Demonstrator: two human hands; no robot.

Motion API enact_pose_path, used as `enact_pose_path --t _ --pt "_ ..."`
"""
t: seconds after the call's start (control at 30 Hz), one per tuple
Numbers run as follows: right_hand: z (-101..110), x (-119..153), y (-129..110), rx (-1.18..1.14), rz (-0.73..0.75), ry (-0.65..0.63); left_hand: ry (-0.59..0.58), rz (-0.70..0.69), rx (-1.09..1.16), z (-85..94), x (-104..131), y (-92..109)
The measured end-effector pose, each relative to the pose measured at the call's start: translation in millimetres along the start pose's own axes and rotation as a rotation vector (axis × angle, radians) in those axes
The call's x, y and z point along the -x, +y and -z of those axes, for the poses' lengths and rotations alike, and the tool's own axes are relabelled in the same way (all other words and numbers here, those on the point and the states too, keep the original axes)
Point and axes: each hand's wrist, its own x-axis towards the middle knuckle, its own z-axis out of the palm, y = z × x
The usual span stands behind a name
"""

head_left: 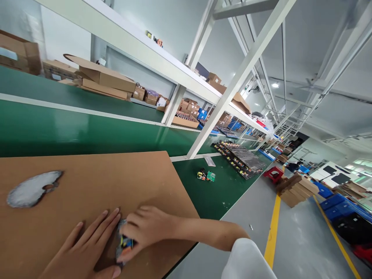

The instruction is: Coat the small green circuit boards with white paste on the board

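My right hand (143,232) is closed around a small part with yellow, blue and orange pieces (126,243), low in the head view. Grey fuzzy material (118,252) shows beneath and beside that part, on the brown board (139,170). Flat on the board, just left of the part, lies my left hand (90,246), its fingers stretched out and holding nothing. Farther left, an oval grey-white pad (31,190) with a hole near one end rests on the board. My fingers hide much of the small part.
Small electronic parts (205,175) lie on the green bench (188,176) beyond the board, near a black tray of parts (240,157). A white slanted post (238,83) rises behind. Cardboard boxes (104,77) line the back; a red stool (273,174) stands right.
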Motion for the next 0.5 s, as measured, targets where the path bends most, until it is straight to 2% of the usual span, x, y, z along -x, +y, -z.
enact_pose_path --t 0.07,0.13,0.3,0.43,0.5 --pt "-2 -2 3 0.017 -0.09 -0.008 0.002 0.017 0.034 0.4 0 0" --pt "-4 -2 2 0.006 -0.107 -0.007 -0.005 0.021 0.044 1.4 0 1" --pt "-6 4 -6 -0.014 0.046 0.039 0.039 0.038 0.043 -0.8 0 2" --pt "-10 0 0 -0.003 -0.107 0.024 0.022 0.032 0.064 -1.0 0 2" --pt "-11 0 -2 -0.012 -0.097 0.031 0.007 0.037 0.082 -1.3 0 2"
